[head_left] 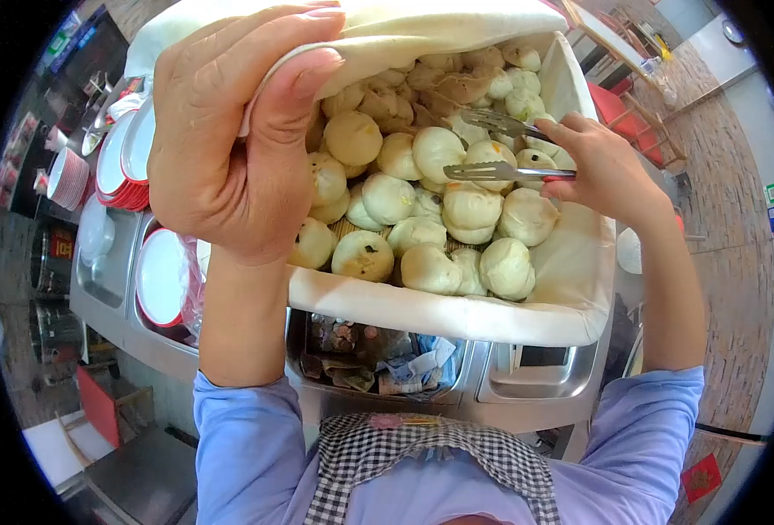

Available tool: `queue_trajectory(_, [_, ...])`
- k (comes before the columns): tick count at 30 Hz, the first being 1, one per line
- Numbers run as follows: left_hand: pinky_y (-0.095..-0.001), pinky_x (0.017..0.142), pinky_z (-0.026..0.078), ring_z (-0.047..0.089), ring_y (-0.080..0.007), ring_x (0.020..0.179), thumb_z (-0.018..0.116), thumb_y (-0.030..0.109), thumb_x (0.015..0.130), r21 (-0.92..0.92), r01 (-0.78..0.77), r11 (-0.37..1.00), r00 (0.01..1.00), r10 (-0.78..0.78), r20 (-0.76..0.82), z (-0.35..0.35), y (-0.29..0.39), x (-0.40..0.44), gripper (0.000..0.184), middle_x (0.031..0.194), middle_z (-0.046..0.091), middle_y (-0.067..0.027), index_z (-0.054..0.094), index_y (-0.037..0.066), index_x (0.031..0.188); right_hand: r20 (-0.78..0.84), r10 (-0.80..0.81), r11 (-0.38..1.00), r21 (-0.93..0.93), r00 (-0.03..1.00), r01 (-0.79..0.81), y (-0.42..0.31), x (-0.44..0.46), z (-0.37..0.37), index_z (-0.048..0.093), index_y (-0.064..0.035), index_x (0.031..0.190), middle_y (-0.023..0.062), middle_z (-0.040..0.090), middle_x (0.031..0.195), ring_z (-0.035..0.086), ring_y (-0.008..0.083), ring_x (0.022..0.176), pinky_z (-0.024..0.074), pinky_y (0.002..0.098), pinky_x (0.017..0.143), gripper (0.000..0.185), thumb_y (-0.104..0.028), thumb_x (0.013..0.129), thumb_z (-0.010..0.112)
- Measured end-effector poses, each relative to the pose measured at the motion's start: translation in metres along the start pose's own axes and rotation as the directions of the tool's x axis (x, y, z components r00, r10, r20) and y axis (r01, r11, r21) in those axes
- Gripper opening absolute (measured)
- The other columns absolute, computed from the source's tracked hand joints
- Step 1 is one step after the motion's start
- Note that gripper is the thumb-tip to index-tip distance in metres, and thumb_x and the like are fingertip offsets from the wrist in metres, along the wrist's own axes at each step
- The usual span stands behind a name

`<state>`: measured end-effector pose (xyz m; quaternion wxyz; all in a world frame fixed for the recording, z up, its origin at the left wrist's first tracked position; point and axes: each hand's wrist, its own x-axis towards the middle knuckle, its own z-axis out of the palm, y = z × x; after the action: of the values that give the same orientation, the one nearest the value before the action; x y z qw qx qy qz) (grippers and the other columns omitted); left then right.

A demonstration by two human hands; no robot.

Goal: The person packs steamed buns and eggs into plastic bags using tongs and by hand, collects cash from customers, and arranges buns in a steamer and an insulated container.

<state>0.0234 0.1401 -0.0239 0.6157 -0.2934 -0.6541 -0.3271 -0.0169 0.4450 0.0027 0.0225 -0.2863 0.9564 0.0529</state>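
My left hand is closed on the raised edge of a pale cloth, pinched between thumb and fingers. Beneath it, a cloth-lined box holds many round steamed buns, some with small dark or orange marks on top. At the box's right side my right hand grips metal tongs. The tongs' two arms are spread over the buns, one tip near a white bun, and I cannot tell whether they touch one. My left hand and the cloth hide the box's far left part.
Below the box, a metal counter has a sunken tray of banknotes and coins. On the left are stacked red-rimmed plates and a stack of bowls. Red chairs stand behind at right.
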Motion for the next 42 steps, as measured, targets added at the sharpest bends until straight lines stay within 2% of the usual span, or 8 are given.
queue_trajectory(7, [-0.0310,0.084,0.047,0.063,-0.0215,0.089,0.054,0.010,0.093,0.064,-0.010,0.998,1.000,0.008,0.025,-0.002,0.004,0.001,0.018,0.093,0.069,-0.0138,0.067,-0.003,0.095,0.016,-0.102,0.970,-0.220,0.995,0.103,-0.008,0.027,0.029,0.051,-0.0099,0.129,0.0111,0.056,0.104,0.057,0.0288,0.095,0.0476,0.0390,0.082,0.065,-0.022,0.070,0.075])
queue_trajectory(13, [-0.0311,0.085,0.047,0.063,-0.0216,0.089,0.054,0.011,0.093,0.009,-0.059,0.998,0.997,0.059,0.040,-0.001,0.000,0.002,0.019,0.093,0.069,-0.0139,0.066,-0.003,0.096,0.070,0.000,0.984,0.176,0.998,-0.012,0.028,0.032,0.032,0.058,-0.0028,0.120,0.0175,0.062,0.101,0.060,0.0305,0.096,0.0477,0.0383,0.083,0.052,-0.027,0.076,0.072])
queue_trajectory(16, [-0.0313,0.085,0.047,0.063,-0.0216,0.089,0.054,0.010,0.093,0.027,-0.027,0.999,0.999,0.026,0.035,-0.002,0.000,0.001,0.019,0.093,0.069,-0.0141,0.066,-0.003,0.096,0.034,0.048,0.856,0.514,0.998,-0.058,0.047,0.028,0.042,0.059,-0.0012,0.119,0.0205,0.064,0.100,0.061,0.0321,0.096,0.0473,0.0376,0.083,0.049,-0.025,0.078,0.071])
queue_trajectory(19, [-0.0315,0.085,0.047,0.063,-0.0218,0.090,0.054,0.009,0.092,0.005,-0.011,1.000,0.999,0.011,0.030,-0.002,0.001,0.000,0.018,0.093,0.069,-0.0142,0.066,-0.003,0.096,-0.001,0.007,0.889,0.458,1.000,-0.005,0.033,0.028,0.023,0.059,-0.0003,0.119,0.0210,0.063,0.101,0.061,0.0325,0.094,0.0468,0.0361,0.083,0.049,-0.025,0.079,0.071])
queue_trajectory(20, [-0.0314,0.085,0.047,0.063,-0.0219,0.090,0.054,0.009,0.092,-0.005,-0.011,1.000,1.000,0.011,0.028,-0.001,0.001,0.000,0.018,0.093,0.069,-0.0142,0.066,-0.003,0.097,-0.006,-0.006,0.923,0.384,1.000,0.008,0.029,0.030,0.019,0.055,-0.0008,0.124,0.0128,0.062,0.106,0.060,0.0224,0.092,0.0460,0.0310,0.082,0.053,-0.017,0.076,0.074])
queue_trajectory(29, [-0.0313,0.084,0.048,0.064,-0.0220,0.090,0.054,0.009,0.092,-0.021,-0.034,0.999,0.999,0.035,0.030,-0.002,-0.002,0.000,0.017,0.093,0.069,-0.0147,0.066,-0.003,0.097,-0.133,-0.231,0.943,-0.275,0.964,0.188,-0.030,0.045,-0.006,0.060,-0.0082,0.117,0.0082,0.057,0.094,0.059,0.0266,0.085,0.0480,0.0394,0.073,0.052,-0.021,0.069,0.075])
queue_trajectory(38, [-0.0313,0.085,0.048,0.064,-0.0214,0.090,0.054,0.012,0.093,-0.032,0.008,0.999,1.000,-0.007,0.003,0.001,0.001,-0.002,0.020,0.094,0.069,-0.0147,0.066,-0.003,0.097,0.100,-0.094,0.885,-0.447,0.991,0.129,-0.031,0.049,0.016,0.058,-0.0104,0.120,0.0059,0.057,0.093,0.058,0.0249,0.094,0.0492,0.0357,0.079,0.056,-0.022,0.068,0.076])
queue_trajectory(42, [-0.0316,0.085,0.047,0.064,-0.0215,0.090,0.054,0.014,0.094,-0.042,0.018,0.999,1.000,-0.017,0.014,-0.001,0.000,-0.002,0.022,0.095,0.068,-0.0151,0.066,-0.003,0.097,0.034,-0.123,0.921,-0.368,0.992,0.127,-0.029,0.040,0.008,0.059,-0.0078,0.111,0.0090,0.060,0.099,0.059,0.0270,0.097,0.0496,0.0377,0.081,0.048,-0.027,0.070,0.075])
